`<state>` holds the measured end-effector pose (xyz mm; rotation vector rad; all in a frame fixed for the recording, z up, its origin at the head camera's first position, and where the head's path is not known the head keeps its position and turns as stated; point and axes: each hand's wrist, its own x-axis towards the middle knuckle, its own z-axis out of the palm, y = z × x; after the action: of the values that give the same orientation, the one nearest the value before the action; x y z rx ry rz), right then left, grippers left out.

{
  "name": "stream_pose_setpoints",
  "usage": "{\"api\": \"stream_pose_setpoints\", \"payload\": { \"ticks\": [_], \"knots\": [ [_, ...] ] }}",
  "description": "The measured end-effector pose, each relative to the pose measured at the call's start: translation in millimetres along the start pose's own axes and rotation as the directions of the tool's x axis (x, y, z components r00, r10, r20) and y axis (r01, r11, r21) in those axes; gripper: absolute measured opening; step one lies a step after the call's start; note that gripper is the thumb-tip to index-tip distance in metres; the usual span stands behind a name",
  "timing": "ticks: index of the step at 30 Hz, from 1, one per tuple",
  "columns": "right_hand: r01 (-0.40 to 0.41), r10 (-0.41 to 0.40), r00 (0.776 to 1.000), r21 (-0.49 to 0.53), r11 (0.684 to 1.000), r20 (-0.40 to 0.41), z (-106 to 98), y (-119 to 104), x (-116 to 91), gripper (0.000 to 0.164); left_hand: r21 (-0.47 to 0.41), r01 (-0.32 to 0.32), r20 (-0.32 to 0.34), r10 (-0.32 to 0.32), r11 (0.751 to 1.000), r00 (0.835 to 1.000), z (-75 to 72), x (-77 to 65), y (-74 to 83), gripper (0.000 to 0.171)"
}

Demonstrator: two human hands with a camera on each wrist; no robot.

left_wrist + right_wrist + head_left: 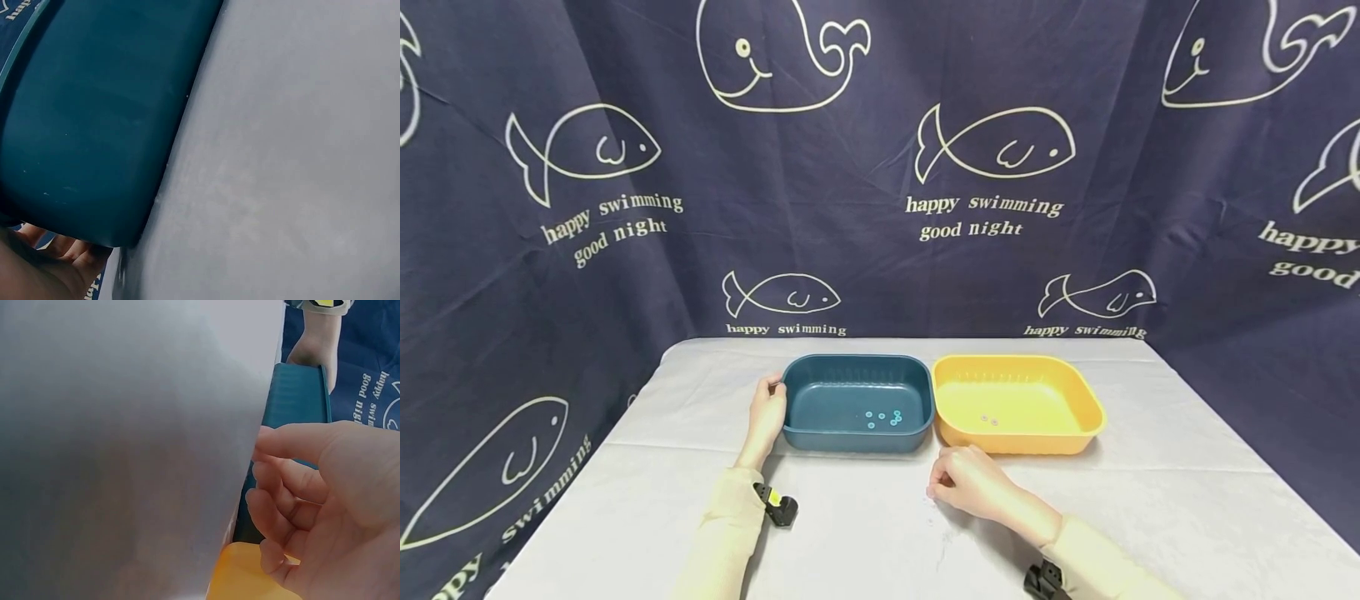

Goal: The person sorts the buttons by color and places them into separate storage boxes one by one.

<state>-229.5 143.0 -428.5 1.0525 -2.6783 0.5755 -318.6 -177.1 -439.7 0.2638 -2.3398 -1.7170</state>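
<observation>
My left hand [767,410] holds the left end of a dark teal plastic bin [859,442], its thumb near the rim. The left wrist view shows the fingers [75,250] against the bin's outer end wall. Several small light-blue discs [882,416] lie inside, toward the right. Beside it stands a yellow bin [1022,444] with two small pinkish discs [995,422]. In front of the yellow bin's near left corner, my right hand [973,483] is low over the table, fingers curled and thumb tip against the index finger. Nothing shows between them.
A white cloth covers the table [850,533], with faint small marks [931,522] just below the right hand. Dark blue curtains [880,242] with fish and whale drawings hang behind and at both sides. Each wrist carries a black camera [781,508].
</observation>
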Motion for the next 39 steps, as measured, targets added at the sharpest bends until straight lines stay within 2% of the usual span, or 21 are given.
{"api": "stream_pose_setpoints", "payload": {
  "ticks": [5, 12, 18, 22, 31, 39],
  "knots": [
    [-0.055, 0.054, 0.997, 0.020, 0.998, 0.049, -2, -2, 1, 0.008, -0.002, 0.000, -0.001, 0.000, 1.000, 1.000, -0.1, -0.7, -0.3, 0.040],
    [-0.086, 0.081, 0.996, 0.127, 0.988, 0.038, -2, -3, 1, 0.012, -0.004, -0.002, 0.000, 0.002, 1.000, 1.000, 0.2, -0.6, -0.4, 0.041],
    [-0.143, 0.130, 0.989, 0.263, 0.954, 0.066, -5, -6, 1, 0.016, 0.001, 0.008, 0.009, -0.008, 1.000, 1.000, 0.4, -1.1, -0.5, 0.041],
    [-0.178, 0.163, 0.984, 0.310, 0.934, 0.076, -6, -8, 0, 0.017, 0.001, 0.012, 0.011, -0.012, 1.000, 1.000, 0.1, -0.9, -0.3, 0.041],
    [-0.198, 0.189, 0.980, 0.366, 0.909, 0.062, -13, -11, -1, 0.010, 0.008, 0.016, 0.014, -0.016, 1.000, 1.000, -0.1, -0.3, 0.5, 0.041],
    [-0.188, 0.194, 0.981, 0.373, 0.909, 0.020, -23, -9, 1, 0.010, 0.008, 0.017, 0.009, -0.017, 1.000, 1.000, 0.3, -0.1, -1.2, 0.040]
  ]
}}
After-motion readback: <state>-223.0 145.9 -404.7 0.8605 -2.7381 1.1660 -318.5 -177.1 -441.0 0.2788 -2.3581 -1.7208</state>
